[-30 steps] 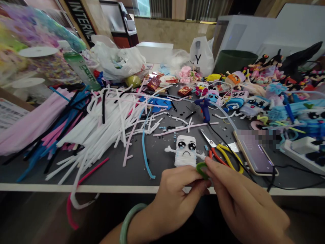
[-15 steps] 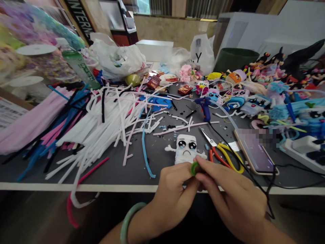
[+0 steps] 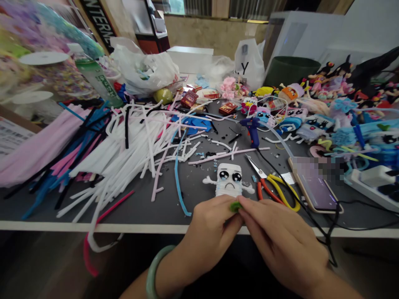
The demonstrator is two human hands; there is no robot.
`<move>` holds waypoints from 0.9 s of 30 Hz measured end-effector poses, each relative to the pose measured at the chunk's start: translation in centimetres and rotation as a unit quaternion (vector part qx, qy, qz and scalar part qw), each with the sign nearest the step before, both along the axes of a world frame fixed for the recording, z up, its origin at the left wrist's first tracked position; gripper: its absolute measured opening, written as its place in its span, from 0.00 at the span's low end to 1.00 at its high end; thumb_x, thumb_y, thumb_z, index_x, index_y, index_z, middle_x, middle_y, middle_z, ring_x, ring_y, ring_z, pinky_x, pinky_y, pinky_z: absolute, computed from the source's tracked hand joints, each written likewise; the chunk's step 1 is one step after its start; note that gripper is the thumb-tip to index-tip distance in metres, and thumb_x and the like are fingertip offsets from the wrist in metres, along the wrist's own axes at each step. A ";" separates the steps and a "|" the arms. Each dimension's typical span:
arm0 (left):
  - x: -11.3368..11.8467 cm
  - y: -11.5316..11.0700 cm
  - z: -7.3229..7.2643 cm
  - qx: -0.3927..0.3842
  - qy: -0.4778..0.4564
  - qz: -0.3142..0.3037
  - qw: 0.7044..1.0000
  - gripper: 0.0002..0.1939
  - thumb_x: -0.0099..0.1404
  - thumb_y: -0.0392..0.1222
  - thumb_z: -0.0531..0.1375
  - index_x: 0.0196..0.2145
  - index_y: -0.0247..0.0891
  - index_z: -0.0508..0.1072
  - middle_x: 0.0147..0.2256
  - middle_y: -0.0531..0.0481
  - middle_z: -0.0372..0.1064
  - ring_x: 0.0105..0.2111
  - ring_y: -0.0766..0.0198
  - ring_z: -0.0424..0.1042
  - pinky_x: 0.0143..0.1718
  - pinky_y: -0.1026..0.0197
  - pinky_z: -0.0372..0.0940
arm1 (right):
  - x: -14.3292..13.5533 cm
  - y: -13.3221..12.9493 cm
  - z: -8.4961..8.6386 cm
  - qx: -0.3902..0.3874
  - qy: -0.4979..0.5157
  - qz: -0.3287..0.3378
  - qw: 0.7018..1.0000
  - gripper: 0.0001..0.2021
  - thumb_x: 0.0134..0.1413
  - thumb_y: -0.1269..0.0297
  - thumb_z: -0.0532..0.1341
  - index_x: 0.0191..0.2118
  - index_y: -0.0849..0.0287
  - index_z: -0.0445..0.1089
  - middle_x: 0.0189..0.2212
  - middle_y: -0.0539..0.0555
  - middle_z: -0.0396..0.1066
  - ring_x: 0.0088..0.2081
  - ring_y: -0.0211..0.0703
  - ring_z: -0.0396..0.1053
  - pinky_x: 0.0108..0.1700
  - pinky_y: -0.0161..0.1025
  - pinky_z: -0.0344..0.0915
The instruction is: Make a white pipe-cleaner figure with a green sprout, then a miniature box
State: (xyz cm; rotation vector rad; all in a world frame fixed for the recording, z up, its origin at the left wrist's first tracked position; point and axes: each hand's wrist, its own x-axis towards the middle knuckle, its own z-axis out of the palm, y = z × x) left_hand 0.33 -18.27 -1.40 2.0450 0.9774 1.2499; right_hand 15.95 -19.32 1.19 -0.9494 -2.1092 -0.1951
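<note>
Green strip (image 3: 235, 207) is pinched by left hand (image 3: 212, 227) and right hand (image 3: 282, 232); a white bag (image 3: 160, 74) holds something, perhaps bluish.

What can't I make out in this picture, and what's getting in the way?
All in the head view:
- Green piece: mostly hidden by fingers of the left hand and right hand.
- White sad-faced figure: lower end hidden behind the hands.
- Phone: upper part masked by pixelation.
- Power strip: cut off by the right edge.
</note>
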 end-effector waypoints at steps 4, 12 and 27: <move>-0.1 0.1 0.0 0.027 0.022 0.023 0.999 0.09 0.67 0.31 0.58 0.29 0.34 0.73 0.26 0.50 0.73 0.26 0.69 0.72 0.28 0.69 0.65 | -0.2 0.1 0.0 0.006 0.037 -0.023 0.999 0.10 0.62 0.75 0.59 0.46 0.60 0.75 0.35 0.53 0.81 0.34 0.38 0.80 0.39 0.30 0.76; -0.7 0.5 0.4 0.050 -0.021 0.108 0.993 0.14 0.58 0.37 0.69 0.43 0.36 0.77 0.32 0.52 0.79 0.28 0.70 0.77 0.34 0.69 0.73 | -0.5 0.6 -0.4 -0.023 0.084 0.002 0.996 0.10 0.61 0.77 0.59 0.45 0.63 0.75 0.35 0.55 0.81 0.36 0.36 0.79 0.40 0.29 0.76; -1.9 1.3 0.3 0.021 -0.125 0.052 0.991 0.10 0.54 0.33 0.71 0.36 0.39 0.81 0.31 0.52 0.81 0.29 0.67 0.79 0.33 0.70 0.76 | -0.5 0.8 -0.3 -0.100 0.125 0.033 0.987 0.11 0.59 0.76 0.60 0.44 0.58 0.76 0.35 0.52 0.81 0.36 0.39 0.79 0.38 0.32 0.77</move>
